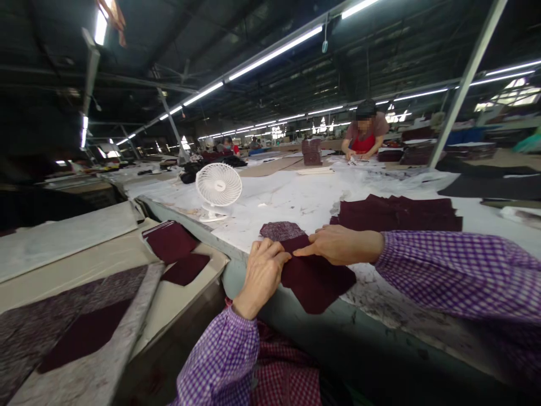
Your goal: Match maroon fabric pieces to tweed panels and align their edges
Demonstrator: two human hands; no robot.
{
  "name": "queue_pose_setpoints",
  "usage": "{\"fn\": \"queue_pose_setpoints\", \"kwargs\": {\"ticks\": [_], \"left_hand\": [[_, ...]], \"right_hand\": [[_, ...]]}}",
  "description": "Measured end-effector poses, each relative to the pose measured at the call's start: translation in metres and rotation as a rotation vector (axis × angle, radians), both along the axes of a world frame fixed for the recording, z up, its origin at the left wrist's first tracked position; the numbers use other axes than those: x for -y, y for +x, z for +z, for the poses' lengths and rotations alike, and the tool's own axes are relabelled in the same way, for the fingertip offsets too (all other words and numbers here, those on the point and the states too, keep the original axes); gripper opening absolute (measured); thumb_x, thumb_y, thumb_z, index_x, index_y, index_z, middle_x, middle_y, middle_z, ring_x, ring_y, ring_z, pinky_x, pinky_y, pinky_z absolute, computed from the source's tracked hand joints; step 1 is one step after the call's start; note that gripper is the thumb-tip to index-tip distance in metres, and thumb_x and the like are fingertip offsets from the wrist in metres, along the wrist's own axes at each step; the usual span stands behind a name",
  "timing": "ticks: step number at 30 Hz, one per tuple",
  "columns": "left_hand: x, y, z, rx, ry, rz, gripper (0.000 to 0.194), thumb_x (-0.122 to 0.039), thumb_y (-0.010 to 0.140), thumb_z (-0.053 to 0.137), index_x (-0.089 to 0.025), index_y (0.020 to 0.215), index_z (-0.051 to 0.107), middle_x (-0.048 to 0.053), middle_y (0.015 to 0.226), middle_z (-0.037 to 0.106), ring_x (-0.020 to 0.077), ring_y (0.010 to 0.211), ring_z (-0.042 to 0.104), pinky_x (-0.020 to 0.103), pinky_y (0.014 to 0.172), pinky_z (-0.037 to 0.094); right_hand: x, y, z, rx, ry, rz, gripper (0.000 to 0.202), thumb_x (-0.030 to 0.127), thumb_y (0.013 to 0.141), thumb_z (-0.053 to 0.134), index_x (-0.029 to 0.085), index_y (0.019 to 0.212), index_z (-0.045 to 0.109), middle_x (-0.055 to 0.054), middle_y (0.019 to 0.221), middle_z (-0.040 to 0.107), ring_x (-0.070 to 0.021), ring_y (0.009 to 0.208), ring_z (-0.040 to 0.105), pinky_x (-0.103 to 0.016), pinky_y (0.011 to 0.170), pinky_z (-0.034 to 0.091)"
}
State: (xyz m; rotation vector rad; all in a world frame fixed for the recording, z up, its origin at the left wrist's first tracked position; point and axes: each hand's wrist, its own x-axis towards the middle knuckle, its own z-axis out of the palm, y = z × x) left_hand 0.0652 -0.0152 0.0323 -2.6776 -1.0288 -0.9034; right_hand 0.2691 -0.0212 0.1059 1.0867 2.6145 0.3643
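Note:
A dark maroon fabric piece (316, 285) lies at the near table edge, its lower end hanging over. My left hand (262, 269) is closed on the left edge of this fabric, thumb and fingers pinched together. From the right, my right hand (332, 244) presses on the same fabric with one digit stretched out and the others curled against the cloth. Their tips nearly meet. Just beyond the hands, a mottled grey-maroon piece (281, 230) shows, partly covered by the maroon fabric. What lies beneath my fingers is hidden.
A white fan (218, 186) stands on the table to the left. Maroon fabric stacks (397, 214) lie at right, with more maroon pieces (169, 241) on a lower side surface. A person in a red apron (364, 135) works across the table. A slanted post (467, 84) rises at right.

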Motion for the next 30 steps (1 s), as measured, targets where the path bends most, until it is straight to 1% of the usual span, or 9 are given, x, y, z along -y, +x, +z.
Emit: {"fn": "queue_pose_setpoints", "kwargs": {"ticks": [4, 7, 12, 14, 17, 20, 23, 27, 30], "left_hand": [[-0.003, -0.006, -0.004, 0.061, -0.026, 0.025, 0.02, -0.024, 0.092, 0.047, -0.023, 0.096, 0.066, 0.003, 0.087, 0.062, 0.019, 0.086, 0.047, 0.035, 0.075, 0.033], [-0.006, -0.011, -0.008, 0.106, -0.058, 0.066, 0.014, -0.026, 0.088, 0.053, -0.021, 0.091, 0.066, 0.003, 0.086, 0.061, 0.0197, 0.086, 0.048, 0.034, 0.074, 0.034], [-0.006, -0.015, -0.011, 0.099, 0.009, 0.022, 0.018, -0.026, 0.09, 0.05, -0.02, 0.088, 0.067, 0.004, 0.082, 0.061, 0.0197, 0.084, 0.048, 0.035, 0.074, 0.034], [-0.006, -0.017, -0.012, 0.137, -0.012, -0.011, 0.018, -0.026, 0.09, 0.05, -0.02, 0.09, 0.067, 0.004, 0.083, 0.061, 0.019, 0.083, 0.048, 0.035, 0.074, 0.034], [-0.006, -0.019, -0.014, 0.247, -0.112, -0.056, 0.014, -0.025, 0.089, 0.053, -0.02, 0.093, 0.065, 0.004, 0.085, 0.06, 0.0184, 0.084, 0.05, 0.033, 0.075, 0.038], [-0.005, -0.019, -0.015, 0.331, -0.178, -0.063, 0.01, -0.023, 0.087, 0.055, -0.018, 0.088, 0.063, 0.004, 0.082, 0.058, 0.0183, 0.083, 0.05, 0.033, 0.075, 0.04], [-0.005, -0.019, -0.016, 0.353, -0.194, -0.065, 0.012, -0.022, 0.087, 0.053, -0.018, 0.08, 0.062, 0.003, 0.079, 0.058, 0.0179, 0.081, 0.05, 0.033, 0.074, 0.04], [-0.008, -0.023, -0.015, 0.337, -0.207, -0.117, 0.017, -0.025, 0.089, 0.052, -0.019, 0.08, 0.064, 0.003, 0.081, 0.062, 0.0178, 0.081, 0.051, 0.033, 0.076, 0.039], [-0.009, -0.028, -0.013, 0.362, -0.244, -0.131, 0.02, -0.027, 0.09, 0.05, -0.019, 0.081, 0.065, 0.003, 0.081, 0.064, 0.0176, 0.081, 0.053, 0.034, 0.078, 0.04]], "right_hand": [[0.004, -0.013, 0.012, 0.092, -0.055, -0.051, 0.067, 0.005, 0.078, 0.044, 0.032, 0.139, 0.041, -0.009, 0.091, 0.067, -0.0195, 0.077, 0.062, -0.026, 0.059, 0.036], [0.002, -0.016, 0.015, 0.1, -0.066, -0.033, 0.067, 0.004, 0.077, 0.045, 0.03, 0.139, 0.042, -0.009, 0.089, 0.068, -0.0182, 0.074, 0.062, -0.025, 0.057, 0.035], [-0.002, -0.019, 0.019, 0.156, -0.091, 0.002, 0.068, 0.005, 0.077, 0.044, 0.029, 0.141, 0.038, -0.009, 0.082, 0.067, -0.0175, 0.069, 0.06, -0.025, 0.053, 0.031], [-0.002, -0.021, 0.02, 0.176, -0.101, 0.016, 0.068, 0.006, 0.078, 0.044, 0.03, 0.142, 0.037, -0.008, 0.079, 0.066, -0.0172, 0.065, 0.058, -0.025, 0.052, 0.029], [-0.003, -0.023, 0.02, 0.151, -0.097, 0.046, 0.068, 0.004, 0.076, 0.045, 0.028, 0.14, 0.04, -0.008, 0.074, 0.065, -0.0154, 0.061, 0.055, -0.025, 0.051, 0.027], [-0.004, -0.022, 0.018, 0.128, -0.08, 0.073, 0.069, 0.002, 0.073, 0.046, 0.026, 0.138, 0.043, -0.007, 0.073, 0.065, -0.0142, 0.059, 0.054, -0.025, 0.051, 0.026], [-0.007, -0.021, 0.017, 0.156, -0.077, 0.081, 0.071, 0.002, 0.074, 0.045, 0.028, 0.14, 0.041, -0.007, 0.074, 0.065, -0.0145, 0.058, 0.053, -0.026, 0.051, 0.025], [-0.007, -0.023, 0.015, 0.17, -0.07, 0.12, 0.072, 0.001, 0.075, 0.046, 0.029, 0.141, 0.039, -0.005, 0.068, 0.063, -0.0134, 0.054, 0.051, -0.026, 0.048, 0.023], [-0.002, -0.025, 0.01, 0.162, 0.013, 0.134, 0.072, 0.0, 0.079, 0.042, 0.034, 0.142, 0.034, -0.004, 0.066, 0.062, -0.0125, 0.051, 0.05, -0.026, 0.047, 0.021]]}}
